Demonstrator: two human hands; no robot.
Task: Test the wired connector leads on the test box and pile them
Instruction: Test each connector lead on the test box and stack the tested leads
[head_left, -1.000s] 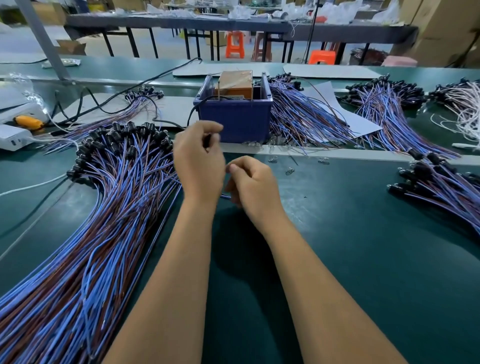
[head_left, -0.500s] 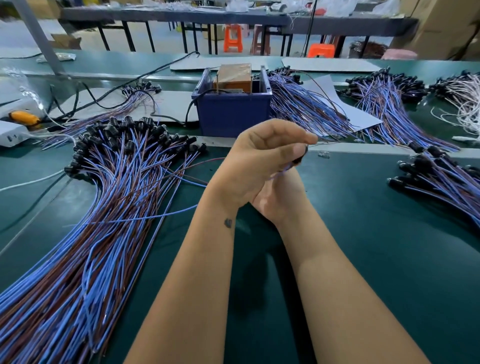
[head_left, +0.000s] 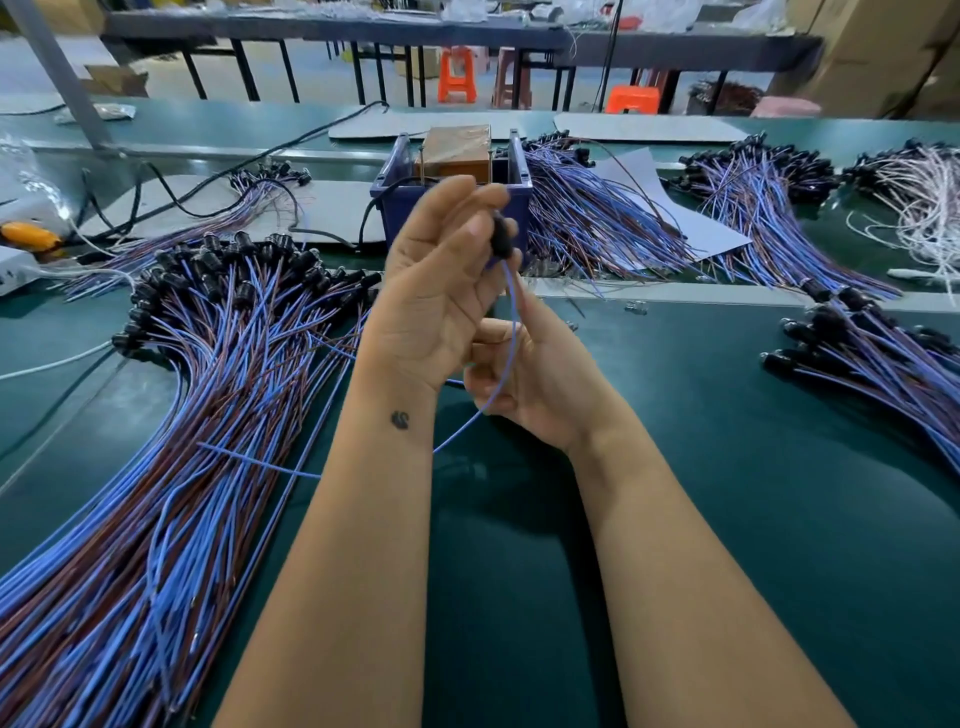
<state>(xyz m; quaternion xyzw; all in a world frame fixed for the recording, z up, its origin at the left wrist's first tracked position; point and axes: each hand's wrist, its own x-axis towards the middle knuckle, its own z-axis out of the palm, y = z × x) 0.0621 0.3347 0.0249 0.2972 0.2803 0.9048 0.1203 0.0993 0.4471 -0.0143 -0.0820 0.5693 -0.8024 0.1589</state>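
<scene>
My left hand (head_left: 434, 291) is raised palm-up in front of the blue test box (head_left: 511, 202). Its fingertips pinch the black connector (head_left: 503, 240) of one lead. That lead's blue wire (head_left: 511, 332) hangs down across my right hand (head_left: 540, 379) and trails left behind my left wrist. My right hand sits just below and behind the left, fingers curled around the wire. A large pile of blue and brown leads (head_left: 197, 415) with black connectors covers the green mat on the left. A smaller pile (head_left: 872, 358) lies at the right.
A brown block (head_left: 457, 150) sits inside the box, and a black cable (head_left: 208, 176) runs from it to the left. More lead bundles (head_left: 602, 218) lie behind the box on white paper (head_left: 691, 218). White wires (head_left: 924, 208) are at far right, white devices (head_left: 15, 260) at far left.
My left hand came away from the left pile with one lead, swung right and rose, turning palm-up. My right hand stayed beneath it and now has the wire running through it.
</scene>
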